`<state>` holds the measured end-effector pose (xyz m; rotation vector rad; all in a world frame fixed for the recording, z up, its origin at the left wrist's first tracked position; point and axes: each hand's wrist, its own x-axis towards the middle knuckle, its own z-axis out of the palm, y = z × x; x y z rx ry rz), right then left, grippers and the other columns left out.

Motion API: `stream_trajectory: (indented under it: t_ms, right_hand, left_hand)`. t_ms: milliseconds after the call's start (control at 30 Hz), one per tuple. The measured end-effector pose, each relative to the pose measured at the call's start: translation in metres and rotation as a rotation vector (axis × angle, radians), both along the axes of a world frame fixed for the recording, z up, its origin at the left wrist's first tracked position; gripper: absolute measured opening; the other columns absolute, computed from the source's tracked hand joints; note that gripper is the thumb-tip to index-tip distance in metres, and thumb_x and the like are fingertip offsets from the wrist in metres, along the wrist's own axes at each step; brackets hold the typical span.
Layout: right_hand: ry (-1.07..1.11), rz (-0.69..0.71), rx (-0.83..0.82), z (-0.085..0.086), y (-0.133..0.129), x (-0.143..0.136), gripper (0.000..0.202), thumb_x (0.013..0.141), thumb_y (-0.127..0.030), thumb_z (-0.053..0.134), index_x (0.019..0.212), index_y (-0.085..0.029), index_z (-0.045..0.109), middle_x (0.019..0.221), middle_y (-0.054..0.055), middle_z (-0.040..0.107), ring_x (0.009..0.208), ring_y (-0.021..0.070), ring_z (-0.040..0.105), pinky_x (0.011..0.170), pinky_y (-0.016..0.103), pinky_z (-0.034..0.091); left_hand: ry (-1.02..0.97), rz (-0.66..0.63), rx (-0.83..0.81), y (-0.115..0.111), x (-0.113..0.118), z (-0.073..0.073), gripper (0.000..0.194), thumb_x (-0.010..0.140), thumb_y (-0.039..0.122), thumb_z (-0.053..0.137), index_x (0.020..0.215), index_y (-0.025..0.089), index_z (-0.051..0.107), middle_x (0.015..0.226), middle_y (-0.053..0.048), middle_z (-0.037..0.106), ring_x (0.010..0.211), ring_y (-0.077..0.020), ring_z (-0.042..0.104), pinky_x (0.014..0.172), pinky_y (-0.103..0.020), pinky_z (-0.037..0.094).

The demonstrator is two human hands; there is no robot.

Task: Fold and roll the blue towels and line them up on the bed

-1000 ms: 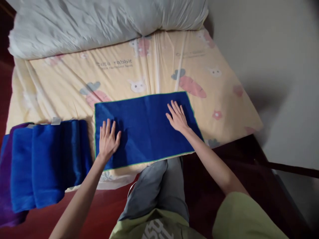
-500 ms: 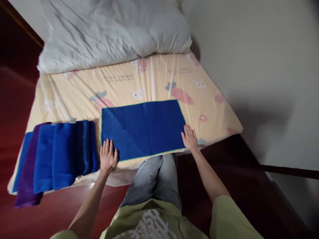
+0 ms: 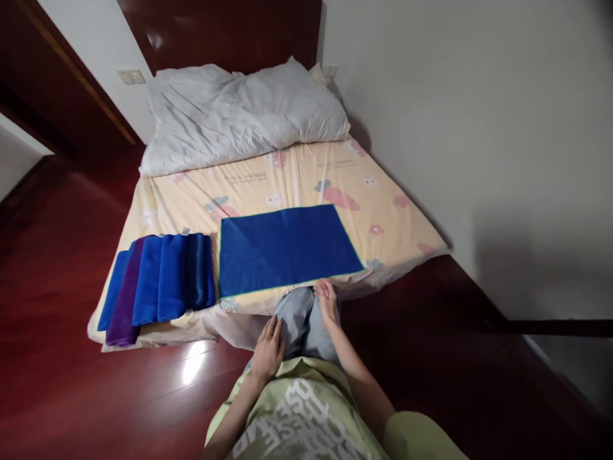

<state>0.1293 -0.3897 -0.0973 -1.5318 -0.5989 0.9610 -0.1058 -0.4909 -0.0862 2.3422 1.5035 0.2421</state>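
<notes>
A blue cloth (image 3: pixel 287 248) with a thin green edge lies flat and spread out on the bed, near its front edge. My left hand (image 3: pixel 269 350) is by my thigh, below the cloth, with its fingers apart and nothing held. Close to the cloth's front edge, above my other leg, is my right hand (image 3: pixel 326 300), open and holding nothing. Left of the cloth, several folded or rolled blue cloths (image 3: pixel 172 276) lie side by side, with a purple cloth (image 3: pixel 128 300) among them.
The bed's yellow printed sheet (image 3: pixel 397 223) extends around the cloths. A grey-white pillow or quilt (image 3: pixel 239 115) lies at the far end, before a dark red headboard (image 3: pixel 230 32). A wall (image 3: pixel 454 115) rises on the right.
Both hands have left the spread cloth and drawn inward toward my legs. The camera view has shifted, now showing the headboard and more floor. The spread cloth remains flat.
</notes>
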Motion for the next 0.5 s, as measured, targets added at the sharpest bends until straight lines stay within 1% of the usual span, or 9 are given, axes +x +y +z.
stream_trajectory:
  t_ms: [33, 100, 133, 200, 300, 400, 500]
  right_hand:
    - [0.135, -0.002, 0.005, -0.003, -0.010, -0.014, 0.047, 0.084, -0.054, 0.062, 0.116, -0.020, 0.064, 0.119, 0.015, 0.073, 0.098, 0.0267, 0.073, 0.089, 0.041, 0.060]
    - [0.299, 0.011, 0.020, -0.008, -0.024, -0.037, 0.038, 0.081, -0.051, 0.066, 0.106, -0.022, 0.066, 0.107, 0.010, 0.075, 0.090, 0.0247, 0.074, 0.084, 0.039, 0.061]
    - [0.334, 0.013, 0.030, -0.009, -0.029, -0.045, 0.034, 0.080, -0.048, 0.067, 0.102, -0.023, 0.067, 0.103, 0.008, 0.076, 0.088, 0.0241, 0.074, 0.083, 0.038, 0.061]
    - [0.379, 0.015, 0.056, -0.010, -0.035, -0.053, 0.025, 0.079, -0.043, 0.069, 0.097, -0.026, 0.068, 0.104, 0.005, 0.076, 0.090, 0.0233, 0.074, 0.083, 0.037, 0.061]
    - [0.481, 0.059, 0.099, -0.008, -0.037, -0.052, 0.021, 0.078, -0.038, 0.068, 0.098, -0.030, 0.069, 0.112, 0.002, 0.076, 0.097, 0.0231, 0.074, 0.092, 0.040, 0.060]
    - [0.539, 0.113, 0.114, -0.004, -0.037, -0.045, 0.027, 0.081, -0.036, 0.060, 0.105, -0.031, 0.068, 0.121, 0.002, 0.074, 0.107, 0.0217, 0.073, 0.105, 0.043, 0.056]
    - [0.513, 0.159, 0.138, 0.000, -0.040, -0.041, 0.028, 0.082, -0.035, 0.056, 0.107, -0.031, 0.068, 0.128, 0.002, 0.072, 0.118, 0.0194, 0.069, 0.111, 0.044, 0.053]
  left_hand:
    - [0.033, -0.009, 0.006, -0.006, 0.006, 0.002, 0.055, 0.102, 0.031, 0.043, 0.154, 0.014, 0.046, 0.164, -0.018, 0.038, 0.150, -0.0312, 0.042, 0.119, -0.047, 0.044]
    - [0.065, -0.075, 0.034, -0.009, 0.017, 0.008, 0.052, 0.100, 0.029, 0.047, 0.150, 0.015, 0.052, 0.165, -0.017, 0.036, 0.153, -0.0345, 0.036, 0.122, -0.052, 0.039]
    - [0.066, -0.128, 0.046, -0.008, 0.022, 0.010, 0.050, 0.099, 0.030, 0.049, 0.147, 0.016, 0.055, 0.166, -0.016, 0.035, 0.154, -0.0355, 0.032, 0.123, -0.054, 0.036]
    - [0.064, -0.234, 0.055, -0.003, 0.031, 0.015, 0.045, 0.098, 0.033, 0.052, 0.140, 0.018, 0.062, 0.167, -0.014, 0.034, 0.157, -0.0373, 0.024, 0.126, -0.058, 0.030]
    - [0.085, -0.318, 0.039, 0.006, 0.041, 0.018, 0.040, 0.096, 0.034, 0.055, 0.130, 0.018, 0.068, 0.167, -0.011, 0.034, 0.158, -0.0385, 0.019, 0.128, -0.062, 0.021]
    - [0.090, -0.321, 0.016, 0.014, 0.046, 0.020, 0.035, 0.095, 0.030, 0.055, 0.126, 0.018, 0.069, 0.165, -0.008, 0.038, 0.158, -0.0363, 0.021, 0.129, -0.061, 0.020]
    - [0.076, -0.319, 0.012, 0.017, 0.046, 0.019, 0.033, 0.095, 0.028, 0.055, 0.122, 0.018, 0.070, 0.164, -0.007, 0.041, 0.158, -0.0352, 0.021, 0.130, -0.061, 0.018]
